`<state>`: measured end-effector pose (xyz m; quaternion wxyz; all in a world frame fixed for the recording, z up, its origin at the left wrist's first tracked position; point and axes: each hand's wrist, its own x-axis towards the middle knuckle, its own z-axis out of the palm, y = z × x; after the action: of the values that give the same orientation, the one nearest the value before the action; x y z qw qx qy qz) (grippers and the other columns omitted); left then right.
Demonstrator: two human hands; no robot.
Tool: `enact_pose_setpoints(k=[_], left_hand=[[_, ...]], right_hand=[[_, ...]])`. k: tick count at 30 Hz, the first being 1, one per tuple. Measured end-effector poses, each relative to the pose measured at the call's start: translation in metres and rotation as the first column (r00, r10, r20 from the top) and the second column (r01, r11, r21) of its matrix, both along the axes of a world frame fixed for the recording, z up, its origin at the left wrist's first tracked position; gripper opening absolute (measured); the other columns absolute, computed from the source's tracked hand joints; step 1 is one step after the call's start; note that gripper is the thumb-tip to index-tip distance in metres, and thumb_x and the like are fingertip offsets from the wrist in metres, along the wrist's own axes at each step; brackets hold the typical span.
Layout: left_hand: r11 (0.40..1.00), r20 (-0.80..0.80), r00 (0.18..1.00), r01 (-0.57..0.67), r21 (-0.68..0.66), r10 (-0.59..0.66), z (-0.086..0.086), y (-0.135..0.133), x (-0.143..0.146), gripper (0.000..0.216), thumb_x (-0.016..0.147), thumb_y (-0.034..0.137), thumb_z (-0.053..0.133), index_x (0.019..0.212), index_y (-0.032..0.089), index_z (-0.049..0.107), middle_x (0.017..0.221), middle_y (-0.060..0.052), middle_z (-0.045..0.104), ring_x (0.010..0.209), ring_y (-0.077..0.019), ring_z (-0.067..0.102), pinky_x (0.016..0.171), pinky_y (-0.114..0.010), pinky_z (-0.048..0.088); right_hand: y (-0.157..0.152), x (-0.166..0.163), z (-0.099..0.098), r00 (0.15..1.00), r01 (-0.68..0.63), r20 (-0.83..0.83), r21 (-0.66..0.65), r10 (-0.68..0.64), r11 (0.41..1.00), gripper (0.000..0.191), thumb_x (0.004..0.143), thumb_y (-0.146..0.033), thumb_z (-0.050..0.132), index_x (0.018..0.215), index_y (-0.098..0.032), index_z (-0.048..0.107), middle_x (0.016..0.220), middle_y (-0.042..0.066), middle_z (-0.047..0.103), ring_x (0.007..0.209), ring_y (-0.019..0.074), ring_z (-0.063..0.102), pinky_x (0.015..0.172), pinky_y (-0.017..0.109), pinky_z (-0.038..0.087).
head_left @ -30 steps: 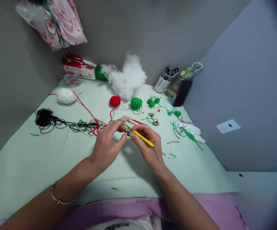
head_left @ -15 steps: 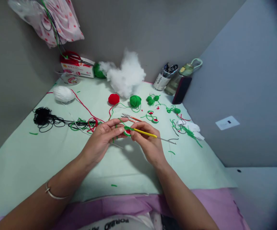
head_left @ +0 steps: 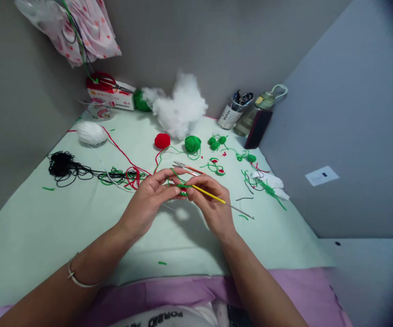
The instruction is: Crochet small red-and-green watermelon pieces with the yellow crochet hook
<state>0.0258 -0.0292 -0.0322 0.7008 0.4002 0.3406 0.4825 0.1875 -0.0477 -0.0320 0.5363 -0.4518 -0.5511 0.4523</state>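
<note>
My left hand (head_left: 151,196) pinches a small crocheted piece (head_left: 183,192) in green, white and red, with green yarn running up over the index finger. In my right hand (head_left: 212,204) is a crochet hook (head_left: 208,194) with a yellow grip; its rear metal end points right and down. The hook's front end meets the green edge of the piece, but the fingers hide its tip. Both hands are close together above the table. Just behind them lies a pair of small scissors or snips (head_left: 188,168), partly covered by the fingers.
A red yarn ball (head_left: 162,141) and a green yarn ball (head_left: 192,144) sit behind my hands, before white stuffing (head_left: 181,106). Tangled black yarn (head_left: 60,168) and a white ball (head_left: 90,133) lie left. Small green crocheted pieces (head_left: 217,141), a phone (head_left: 258,130) and a bottle (head_left: 251,116) are right.
The crocheted piece has turned, so less of its red face shows. The hook's rear end has swung down and slightly right. Both hands keep their grip.
</note>
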Motion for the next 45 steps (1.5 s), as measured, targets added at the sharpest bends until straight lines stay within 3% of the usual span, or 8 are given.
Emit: enact_pose_setpoints(k=[5,9,15,21,24,28,37,45], left_hand=[[0.998,-0.010,1.000,-0.015,0.053,0.016,-0.004,-0.003,-0.001,0.029,0.083,0.021,0.075,0.113,0.023,0.073,0.093,-0.001,0.068,0.090,-0.0155,0.068,0.091,-0.030,0.053],[1.000,0.044,0.999,0.014,0.020,-0.014,0.002,-0.004,-0.001,0.028,0.086,0.021,0.071,0.114,0.022,0.073,0.097,-0.002,0.066,0.095,-0.0167,0.064,0.093,-0.029,0.052],[0.998,0.042,0.998,0.045,-0.039,-0.043,0.001,-0.001,-0.002,0.050,0.080,0.023,0.080,0.129,0.025,0.066,0.088,0.002,0.064,0.085,-0.0125,0.063,0.084,-0.025,0.048],[0.999,-0.018,0.999,0.046,-0.023,-0.046,-0.001,-0.001,-0.006,0.060,0.078,0.020,0.082,0.134,0.027,0.063,0.087,0.003,0.065,0.084,-0.0091,0.060,0.082,-0.021,0.046],[1.000,-0.040,0.999,0.005,0.024,-0.004,0.000,-0.003,-0.006,0.058,0.077,0.019,0.083,0.132,0.025,0.064,0.084,0.004,0.064,0.082,-0.0090,0.061,0.081,-0.021,0.047],[0.997,-0.028,0.999,-0.016,0.072,0.018,0.003,-0.004,-0.004,0.058,0.077,0.020,0.082,0.131,0.022,0.062,0.082,0.004,0.065,0.082,-0.0101,0.061,0.079,-0.022,0.048],[0.966,-0.159,0.974,-0.122,0.229,0.161,0.001,-0.010,-0.004,0.056,0.081,0.017,0.074,0.134,0.024,0.061,0.090,0.002,0.067,0.087,-0.0132,0.063,0.087,-0.027,0.049],[0.894,-0.258,0.898,-0.245,0.376,0.355,0.000,-0.011,-0.003,0.052,0.081,0.013,0.072,0.131,0.025,0.063,0.087,0.002,0.069,0.086,-0.0144,0.064,0.091,-0.030,0.049]], right_hand=[[0.001,-0.001,0.003,0.999,0.032,-0.025,-0.024,-0.032,0.999,0.015,0.081,-0.033,0.078,0.084,-0.021,0.070,0.083,0.000,0.065,0.073,0.0128,0.061,0.068,0.026,0.052],[-0.001,-0.002,0.003,0.999,0.046,0.000,0.043,-0.046,0.998,0.008,0.083,-0.024,0.075,0.087,-0.022,0.069,0.089,0.001,0.065,0.078,0.0131,0.061,0.072,0.027,0.052],[-0.006,-0.001,0.001,0.998,-0.010,0.057,0.214,-0.002,0.977,0.006,0.088,-0.016,0.070,0.091,-0.022,0.069,0.092,0.002,0.063,0.087,0.0142,0.061,0.078,0.028,0.052],[-0.010,0.000,0.004,0.994,0.044,0.086,0.202,-0.063,0.978,0.008,0.090,-0.019,0.069,0.097,-0.023,0.072,0.096,0.003,0.069,0.089,0.0154,0.066,0.076,0.028,0.055],[-0.013,-0.001,0.004,0.971,0.071,0.192,0.322,-0.139,0.944,0.015,0.092,-0.016,0.066,0.102,-0.025,0.074,0.101,0.004,0.073,0.097,0.0178,0.068,0.085,0.033,0.057],[-0.019,-0.006,0.004,0.905,0.013,0.368,0.475,-0.212,0.880,0.025,0.095,-0.014,0.062,0.115,-0.026,0.072,0.112,0.007,0.074,0.105,0.0203,0.070,0.090,0.038,0.058],[-0.024,-0.012,0.001,0.816,-0.070,0.447,0.706,-0.367,0.705,0.037,0.090,-0.001,0.060,0.119,-0.022,0.068,0.111,0.010,0.074,0.101,0.0199,0.069,0.085,0.038,0.060],[-0.034,-0.015,0.001,0.793,-0.112,0.486,0.709,-0.368,0.696,0.033,0.090,-0.001,0.052,0.117,-0.016,0.064,0.116,0.017,0.072,0.108,0.0218,0.070,0.084,0.036,0.062]])
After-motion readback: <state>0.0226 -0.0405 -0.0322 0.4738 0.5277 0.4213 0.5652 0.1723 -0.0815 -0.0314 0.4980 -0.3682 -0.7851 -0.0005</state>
